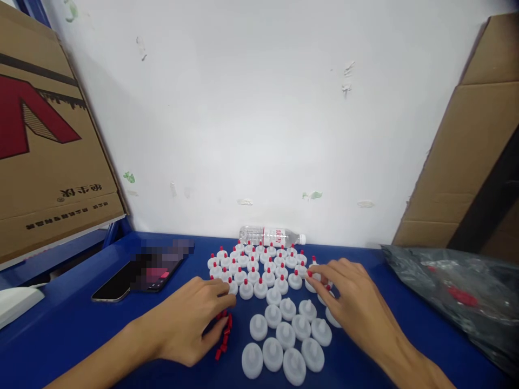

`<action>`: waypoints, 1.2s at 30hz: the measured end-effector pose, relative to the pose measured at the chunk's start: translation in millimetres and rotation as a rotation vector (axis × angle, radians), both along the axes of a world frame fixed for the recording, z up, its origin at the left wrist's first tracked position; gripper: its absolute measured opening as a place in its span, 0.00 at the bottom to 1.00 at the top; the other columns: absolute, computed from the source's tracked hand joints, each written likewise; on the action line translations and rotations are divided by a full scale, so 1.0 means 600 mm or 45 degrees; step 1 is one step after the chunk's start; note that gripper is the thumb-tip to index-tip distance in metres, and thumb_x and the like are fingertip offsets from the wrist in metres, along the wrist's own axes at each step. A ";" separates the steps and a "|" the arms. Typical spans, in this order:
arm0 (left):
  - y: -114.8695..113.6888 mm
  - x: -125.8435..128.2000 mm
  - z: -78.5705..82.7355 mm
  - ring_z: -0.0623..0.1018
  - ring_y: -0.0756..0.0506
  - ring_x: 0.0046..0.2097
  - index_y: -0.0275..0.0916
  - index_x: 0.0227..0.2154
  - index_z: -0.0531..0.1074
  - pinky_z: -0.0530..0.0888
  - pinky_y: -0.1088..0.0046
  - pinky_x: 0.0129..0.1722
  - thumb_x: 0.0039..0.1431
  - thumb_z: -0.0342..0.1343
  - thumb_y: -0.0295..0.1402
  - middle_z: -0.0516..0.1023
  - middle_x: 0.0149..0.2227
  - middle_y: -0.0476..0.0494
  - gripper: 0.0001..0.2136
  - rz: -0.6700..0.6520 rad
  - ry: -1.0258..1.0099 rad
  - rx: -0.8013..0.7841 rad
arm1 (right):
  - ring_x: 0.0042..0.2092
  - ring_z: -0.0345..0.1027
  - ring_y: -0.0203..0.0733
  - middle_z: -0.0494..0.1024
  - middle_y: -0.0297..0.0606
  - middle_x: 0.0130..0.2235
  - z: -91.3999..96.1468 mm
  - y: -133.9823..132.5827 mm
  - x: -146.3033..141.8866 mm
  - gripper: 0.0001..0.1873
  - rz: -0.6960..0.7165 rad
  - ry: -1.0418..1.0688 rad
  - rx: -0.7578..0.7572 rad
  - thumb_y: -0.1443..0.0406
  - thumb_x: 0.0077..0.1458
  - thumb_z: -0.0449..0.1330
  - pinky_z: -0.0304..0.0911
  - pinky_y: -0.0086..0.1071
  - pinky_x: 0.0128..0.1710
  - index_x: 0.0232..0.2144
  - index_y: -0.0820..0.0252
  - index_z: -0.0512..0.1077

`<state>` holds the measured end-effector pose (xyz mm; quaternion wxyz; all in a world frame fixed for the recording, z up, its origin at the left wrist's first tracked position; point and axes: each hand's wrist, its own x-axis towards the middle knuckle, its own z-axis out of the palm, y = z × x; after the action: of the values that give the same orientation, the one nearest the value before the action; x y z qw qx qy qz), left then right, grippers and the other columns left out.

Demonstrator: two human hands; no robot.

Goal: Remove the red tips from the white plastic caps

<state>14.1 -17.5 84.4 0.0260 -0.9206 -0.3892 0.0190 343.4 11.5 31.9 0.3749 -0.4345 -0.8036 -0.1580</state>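
The right hand (344,292), right of centre, has its fingertips closed on a small red cap (310,274). The left hand (198,319), lower left of centre, curls over glossy loose red caps (225,340); whether it grips one cannot be told. Round, translucent plastic discs (285,336) with nozzles occupy bottom centre; red-tipped discs (260,289) crowd behind. Smooth blue desk (227,375) gives room at bottom left of centre; its rear edge meets the wall (243,108).

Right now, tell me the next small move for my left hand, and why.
I'd probably have your left hand pinch up one of the small red pieces: its fingers are right at them, and the near white discs have bare tips, while the farther discs have red ones.
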 end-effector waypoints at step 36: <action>0.007 -0.001 -0.011 0.78 0.38 0.32 0.43 0.36 0.66 0.61 0.63 0.29 0.63 0.50 0.26 0.79 0.35 0.44 0.04 0.060 0.127 -0.008 | 0.37 0.74 0.43 0.82 0.33 0.34 0.010 -0.009 -0.005 0.12 0.084 -0.093 -0.221 0.62 0.73 0.55 0.63 0.39 0.42 0.41 0.52 0.79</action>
<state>13.5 -13.2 78.0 0.0422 -0.9091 -0.4091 0.0666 340.1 6.2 37.9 0.3114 -0.4325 -0.8412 -0.0911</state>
